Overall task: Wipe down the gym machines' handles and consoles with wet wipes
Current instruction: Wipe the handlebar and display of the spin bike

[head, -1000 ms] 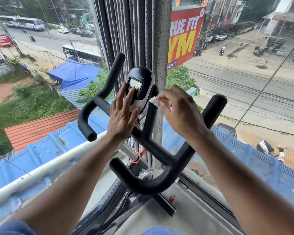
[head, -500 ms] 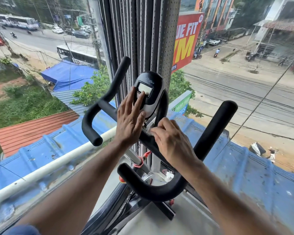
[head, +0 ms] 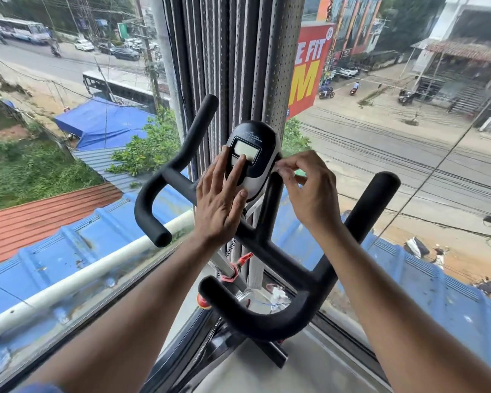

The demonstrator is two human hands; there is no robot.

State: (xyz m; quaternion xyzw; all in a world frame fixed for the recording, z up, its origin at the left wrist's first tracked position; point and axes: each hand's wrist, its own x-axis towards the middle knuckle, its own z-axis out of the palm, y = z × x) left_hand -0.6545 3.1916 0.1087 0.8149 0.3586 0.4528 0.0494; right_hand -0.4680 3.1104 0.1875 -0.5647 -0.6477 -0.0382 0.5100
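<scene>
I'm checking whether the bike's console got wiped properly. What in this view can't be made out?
- Wipe: in the head view the right hand pinches something at the console's right edge; its curled fingers hide nearly all of it.
- Console print above the screen: too small to read.
- Lower left of the console face: covered by the left hand.
- Bike frame and base: hidden behind the handlebar and both forearms.

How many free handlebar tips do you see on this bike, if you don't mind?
4: far left tip, near left tip, near centre tip, far right tip. None seems hidden.
</scene>
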